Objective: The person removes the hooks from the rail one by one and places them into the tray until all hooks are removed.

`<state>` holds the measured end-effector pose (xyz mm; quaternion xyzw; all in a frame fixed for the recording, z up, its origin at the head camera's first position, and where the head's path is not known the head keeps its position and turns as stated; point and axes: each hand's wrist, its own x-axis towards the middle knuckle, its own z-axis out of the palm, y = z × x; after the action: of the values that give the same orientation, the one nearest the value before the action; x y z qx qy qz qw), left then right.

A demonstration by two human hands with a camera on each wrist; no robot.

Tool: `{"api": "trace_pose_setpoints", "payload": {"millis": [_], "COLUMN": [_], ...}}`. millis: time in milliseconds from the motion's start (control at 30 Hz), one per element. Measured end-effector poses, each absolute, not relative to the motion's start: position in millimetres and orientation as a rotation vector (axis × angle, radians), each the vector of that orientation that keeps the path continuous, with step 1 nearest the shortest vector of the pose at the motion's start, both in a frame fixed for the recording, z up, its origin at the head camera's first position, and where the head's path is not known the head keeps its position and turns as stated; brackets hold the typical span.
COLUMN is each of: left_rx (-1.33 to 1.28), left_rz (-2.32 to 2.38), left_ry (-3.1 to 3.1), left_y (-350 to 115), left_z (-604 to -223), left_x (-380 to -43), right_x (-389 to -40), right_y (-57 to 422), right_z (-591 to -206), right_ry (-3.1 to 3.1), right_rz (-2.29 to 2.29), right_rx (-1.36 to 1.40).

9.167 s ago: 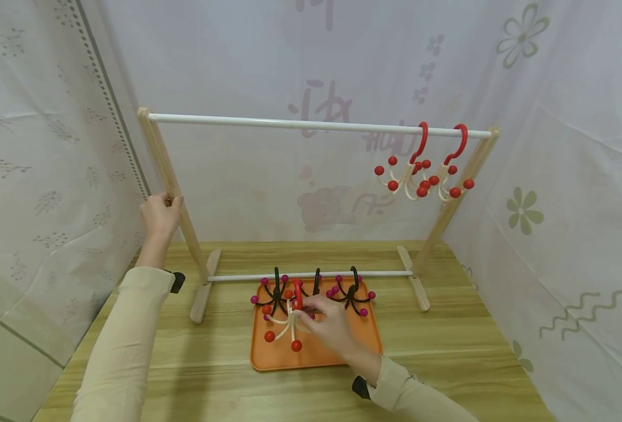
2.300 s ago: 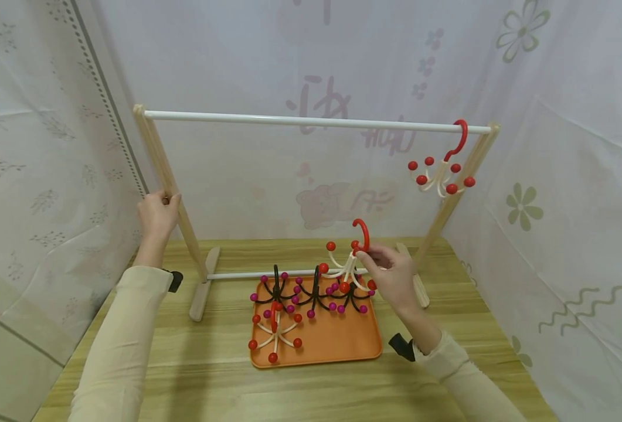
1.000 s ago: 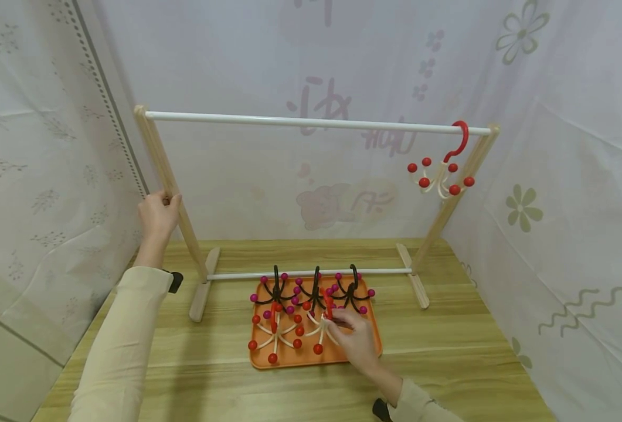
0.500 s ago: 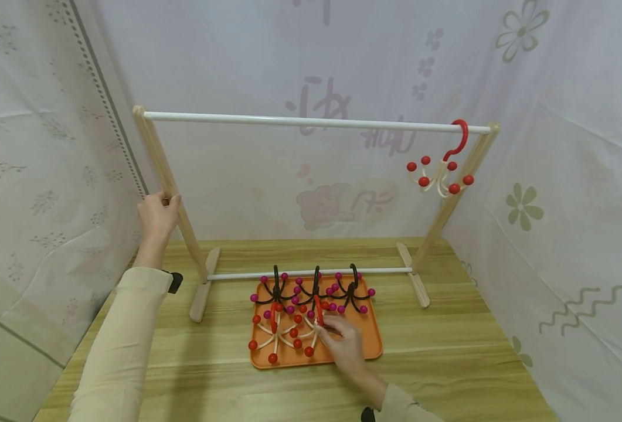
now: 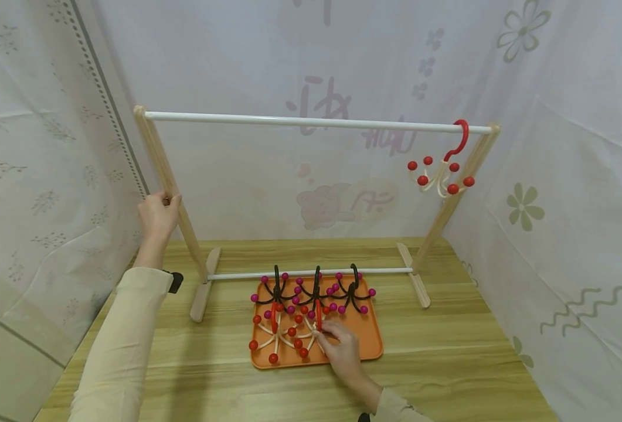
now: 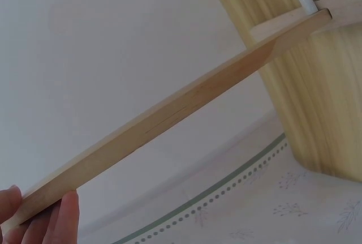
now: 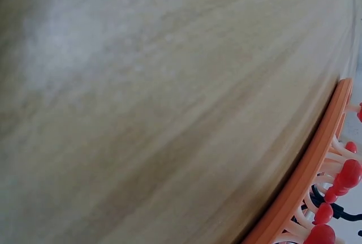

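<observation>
My left hand (image 5: pixel 160 220) grips the left wooden post (image 5: pixel 185 225) of a rack; the left wrist view shows fingers (image 6: pixel 69 215) and thumb on either side of that post. Low over an orange tray (image 5: pixel 366 346), my right hand (image 5: pixel 344 351) pinches a cream claw hanger with a red hook (image 5: pixel 318 316) near its stem. A second cream hanger with a red hook (image 5: pixel 275 319) lies to its left on the tray. Behind them sit three black hangers with pink balls, one being the right black hanger (image 5: pixel 352 290). In the right wrist view the right hand is not visible.
One cream hanger with a red hook (image 5: pixel 461 140) hangs at the right end of the rack's white top bar (image 5: pixel 289 121). The lower bar (image 5: pixel 237 276) runs just behind the tray. Wood-grain table (image 5: pixel 448 351) surrounds the tray, and printed curtains stand on several sides.
Over the last seconds, a hanger came off the top bar and another was set on the tray. My right hand brought its hanger down onto the tray, shifting slightly left. The left hand stayed.
</observation>
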<state>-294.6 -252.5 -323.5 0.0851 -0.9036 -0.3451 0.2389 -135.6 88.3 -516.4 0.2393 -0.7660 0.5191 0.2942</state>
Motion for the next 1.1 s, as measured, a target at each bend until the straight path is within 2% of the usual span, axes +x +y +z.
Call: {"api": "trace_pose_setpoints", "payload": {"millis": [333,400,667,1100], "left_rx": [0.233,0.233,0.229,0.225], "left_rz": [-0.957,-0.960,-0.972,-0.958], "left_ry": [-2.462,-2.469,-2.483,-2.481], "left_y": [-253,-253,-252,-252], "left_z": [-325,-325,-324,-324], "left_x": [-296,-296,-293,-294], "right_x": [-151,-154,-167,-242], "right_y": [97,101,126,202], "right_z": [-548,-544,-459,-359], "right_ry": [-2.030,-2.042,-1.984,-1.808], "right_rz": [1.406,1.410,1.389,1.126], "right_rx": [0.662,0.632,0.551,0.295]}}
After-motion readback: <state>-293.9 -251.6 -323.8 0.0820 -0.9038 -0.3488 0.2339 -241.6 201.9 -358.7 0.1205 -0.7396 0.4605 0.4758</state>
